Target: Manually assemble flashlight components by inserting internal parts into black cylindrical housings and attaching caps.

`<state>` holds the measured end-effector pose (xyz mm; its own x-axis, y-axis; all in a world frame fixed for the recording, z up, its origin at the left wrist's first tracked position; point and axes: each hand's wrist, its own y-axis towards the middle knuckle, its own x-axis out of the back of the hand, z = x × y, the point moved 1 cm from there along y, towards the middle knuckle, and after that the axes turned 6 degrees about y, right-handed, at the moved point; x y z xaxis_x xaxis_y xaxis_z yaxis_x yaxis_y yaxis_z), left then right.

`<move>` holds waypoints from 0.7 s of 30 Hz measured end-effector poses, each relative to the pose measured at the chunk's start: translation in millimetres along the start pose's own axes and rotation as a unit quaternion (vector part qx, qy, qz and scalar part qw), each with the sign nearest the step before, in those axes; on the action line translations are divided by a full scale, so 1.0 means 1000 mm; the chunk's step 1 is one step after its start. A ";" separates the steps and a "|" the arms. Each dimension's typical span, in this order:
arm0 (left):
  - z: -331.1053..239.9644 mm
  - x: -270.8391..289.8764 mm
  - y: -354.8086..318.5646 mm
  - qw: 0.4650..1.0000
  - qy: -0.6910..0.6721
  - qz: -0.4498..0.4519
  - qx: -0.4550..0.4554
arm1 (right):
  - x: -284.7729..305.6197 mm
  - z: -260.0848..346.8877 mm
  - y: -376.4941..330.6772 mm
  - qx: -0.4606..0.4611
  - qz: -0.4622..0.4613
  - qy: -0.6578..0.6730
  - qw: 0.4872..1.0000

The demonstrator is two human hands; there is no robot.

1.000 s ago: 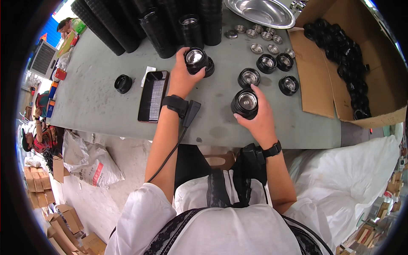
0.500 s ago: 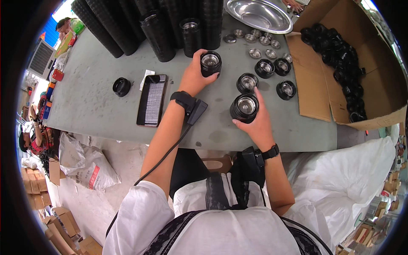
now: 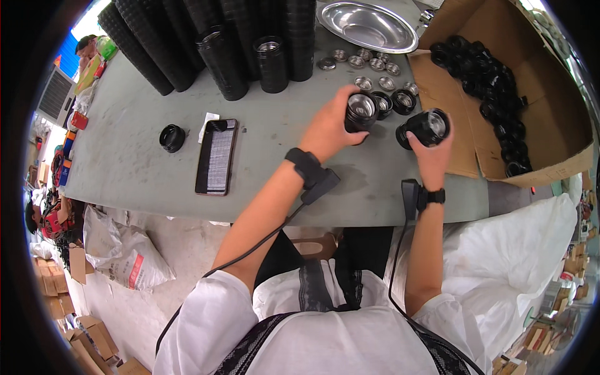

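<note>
My left hand (image 3: 330, 130) is wrapped around a black ring-shaped cap (image 3: 362, 110) with a shiny metal insert, held upright above the table. To the right, my right hand (image 3: 432, 156) grips another black cap (image 3: 435, 127) with a metal insert, tilted. Under it a further black ring (image 3: 404, 136) shows; whether the two are joined I cannot tell. Just beyond the hands stand two more black caps with metal inserts, one cap (image 3: 383, 102) partly hidden by the left hand's cap, the other cap (image 3: 404, 100) beside it.
Several small metal cups (image 3: 363, 82) lie behind the caps, near a metal basin (image 3: 369, 28). An open carton (image 3: 550, 153) of black rings stands at right. Tall black stacks (image 3: 225, 62) rise at the back; a phone (image 3: 216, 156) and a lone black ring (image 3: 171, 138) lie left.
Both hands have moved right with black caps in them, the right hand also farther out. The cap that stood between them no longer shows separately. The view has shifted slightly.
</note>
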<state>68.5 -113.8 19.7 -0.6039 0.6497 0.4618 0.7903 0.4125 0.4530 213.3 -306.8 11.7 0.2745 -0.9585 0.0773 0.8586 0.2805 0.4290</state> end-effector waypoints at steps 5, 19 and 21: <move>0.018 -0.033 -0.006 0.999 0.023 0.021 0.013 | 0.002 -0.040 0.002 -0.026 0.065 -0.140 0.988; -0.003 -0.034 0.049 0.999 0.004 -0.045 0.010 | -0.017 -0.025 0.062 -0.023 0.040 0.034 0.998; 0.001 -0.047 0.064 0.998 0.014 -0.037 0.043 | -0.027 -0.043 0.078 -0.016 0.046 -0.004 0.999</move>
<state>147.3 -117.3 26.1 -0.6625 0.5976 0.4517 0.7488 0.5123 0.4205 291.5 -256.3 4.2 0.3485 -0.9293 0.1224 0.8436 0.3679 0.3911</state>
